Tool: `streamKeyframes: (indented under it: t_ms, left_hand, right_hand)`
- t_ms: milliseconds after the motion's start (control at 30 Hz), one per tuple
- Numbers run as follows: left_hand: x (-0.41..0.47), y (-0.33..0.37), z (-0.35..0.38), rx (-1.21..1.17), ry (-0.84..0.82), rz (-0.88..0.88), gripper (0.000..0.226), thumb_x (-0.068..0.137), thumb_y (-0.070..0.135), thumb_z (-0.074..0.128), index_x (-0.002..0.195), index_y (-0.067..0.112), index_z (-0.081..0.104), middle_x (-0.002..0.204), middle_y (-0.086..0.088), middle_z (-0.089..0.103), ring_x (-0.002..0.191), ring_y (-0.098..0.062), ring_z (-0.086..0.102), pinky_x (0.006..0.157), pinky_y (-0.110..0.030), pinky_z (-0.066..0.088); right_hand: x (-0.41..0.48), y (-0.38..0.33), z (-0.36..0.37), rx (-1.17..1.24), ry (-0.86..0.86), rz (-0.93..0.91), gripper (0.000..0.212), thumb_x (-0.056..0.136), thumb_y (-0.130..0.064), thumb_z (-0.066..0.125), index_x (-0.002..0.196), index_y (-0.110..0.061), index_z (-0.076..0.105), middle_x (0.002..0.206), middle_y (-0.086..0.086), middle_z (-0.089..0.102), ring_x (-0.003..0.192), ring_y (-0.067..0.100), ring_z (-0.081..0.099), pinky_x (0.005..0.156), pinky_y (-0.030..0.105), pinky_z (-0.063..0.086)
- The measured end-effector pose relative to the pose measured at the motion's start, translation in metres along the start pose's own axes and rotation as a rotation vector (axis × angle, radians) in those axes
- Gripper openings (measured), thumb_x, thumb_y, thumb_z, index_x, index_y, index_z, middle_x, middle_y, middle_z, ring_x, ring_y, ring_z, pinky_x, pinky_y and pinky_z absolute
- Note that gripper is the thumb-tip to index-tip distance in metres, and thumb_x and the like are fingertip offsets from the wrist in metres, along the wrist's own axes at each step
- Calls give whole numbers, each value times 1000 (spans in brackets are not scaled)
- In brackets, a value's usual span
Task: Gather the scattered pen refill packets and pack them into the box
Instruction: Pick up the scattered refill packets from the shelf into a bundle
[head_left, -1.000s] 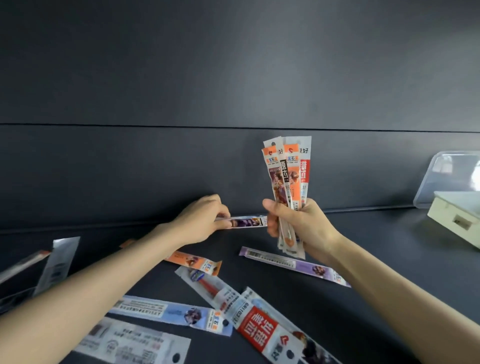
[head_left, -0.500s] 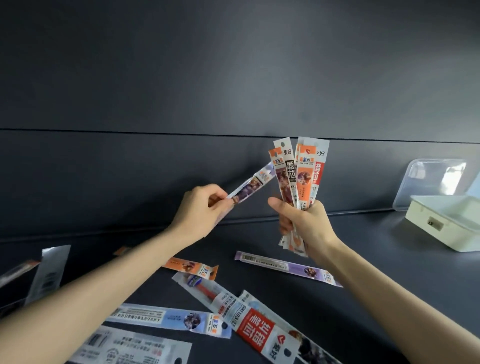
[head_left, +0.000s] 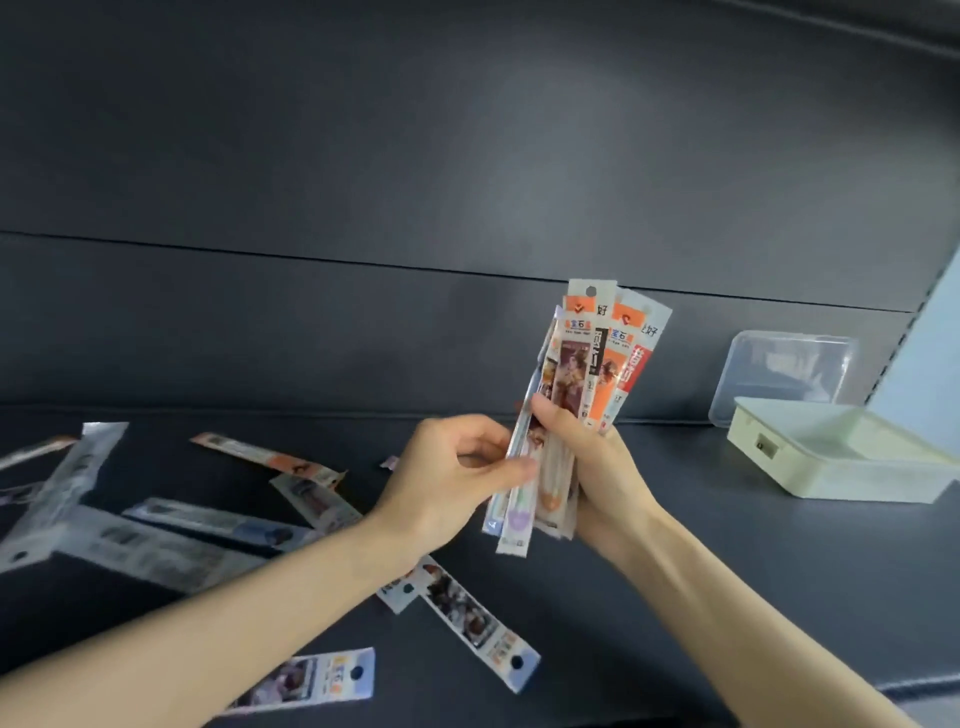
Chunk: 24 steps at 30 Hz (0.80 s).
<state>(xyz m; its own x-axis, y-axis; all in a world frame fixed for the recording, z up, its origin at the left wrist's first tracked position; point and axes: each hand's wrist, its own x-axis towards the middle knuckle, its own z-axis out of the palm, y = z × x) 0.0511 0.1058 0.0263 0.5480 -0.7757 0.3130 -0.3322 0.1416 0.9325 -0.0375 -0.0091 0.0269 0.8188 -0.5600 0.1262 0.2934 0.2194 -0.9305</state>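
Observation:
My right hand (head_left: 587, 467) grips an upright fan of several pen refill packets (head_left: 587, 364), orange, white and red at the top. My left hand (head_left: 452, 478) pinches a purple-tipped packet (head_left: 511, 519) against the left side of that bundle. More packets lie scattered on the dark table: an orange one (head_left: 270, 460) at mid left, a blue one (head_left: 218, 522), white ones (head_left: 67, 483) at far left, one with pictures (head_left: 467, 610) under my left forearm, and one (head_left: 322, 675) near the front. The pale green box (head_left: 841, 467) stands open at the right.
The box's clear lid (head_left: 779, 374) stands up behind it against the dark back wall. A pale panel (head_left: 930, 353) rises at the far right edge. The table's front edge (head_left: 924, 691) shows at the lower right.
My left hand has brought the purple packet from a raised slant over to the bundle in my right hand. Both hands have come together, and the view has shifted left, showing more of the box.

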Motion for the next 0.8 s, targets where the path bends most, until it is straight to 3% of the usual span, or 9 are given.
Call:
streamKeyframes:
  t_ms: [100,200,333,400,467,533,600,667,800]
  left_hand:
    - [-13,3,25,61,23,-18,11,76,11,76,83,4,73,78,-8,76,74,-15,72,69,-21,57]
    - [-25,-4,29,163,8,-100,16,77,22,76,81,6,75,75,-9,75,70,-13,69,63,-18,52]
    - [-26,-26,10,415,122,-50,4,78,18,75,77,21,73,75,3,72,74,-6,65,73,-25,50]
    - [-16,-36,9,630,88,-31,13,81,21,72,94,23,69,97,9,66,93,-7,62,84,-24,43]
    - [-3,-43,11,801,-23,-69,38,88,27,64,124,16,58,128,4,54,121,-14,50,99,-26,36]
    - [8,-47,13,896,-131,-123,50,92,31,58,138,15,45,144,2,43,133,-17,40,108,-28,29]
    - [15,-49,13,911,-173,-120,45,91,30,59,133,16,52,132,0,52,125,-18,47,104,-29,34]
    - [17,-48,12,924,-160,-70,31,89,27,63,118,16,66,108,5,58,110,-18,56,96,-32,41]
    - [14,-50,9,933,-130,46,14,86,25,66,94,17,75,91,5,62,90,-17,61,85,-42,47]
  right_hand:
    - [-19,-8,-18,-28,-42,13,12,83,-16,65,93,-9,62,79,6,67,78,24,68,68,41,58]
    - [-30,-14,-38,-133,22,-31,3,90,-13,61,88,-13,63,70,0,69,72,16,66,72,40,57]
    - [-36,-20,-52,-269,77,-161,7,86,-8,67,80,-13,65,67,-1,67,64,9,67,60,23,54]
    - [-39,-13,-58,-349,67,-160,8,81,-4,71,78,-9,66,70,4,66,65,13,65,61,24,54]
    - [-42,-2,-63,-435,32,-114,9,77,-2,74,77,-8,67,73,9,68,69,19,66,67,31,57]
    - [-44,4,-66,-424,-7,-91,9,78,0,72,78,-8,67,72,9,70,70,21,68,68,35,57]
    - [-44,5,-67,-355,-24,-78,7,83,0,67,84,-7,65,68,4,70,66,18,69,65,31,56]
    - [-43,4,-67,-308,-1,-64,7,86,-1,65,88,-8,63,65,0,67,61,14,67,62,28,55]
    - [-41,5,-67,-339,28,-96,12,82,-7,72,76,-10,62,49,-6,53,44,11,51,52,27,48]
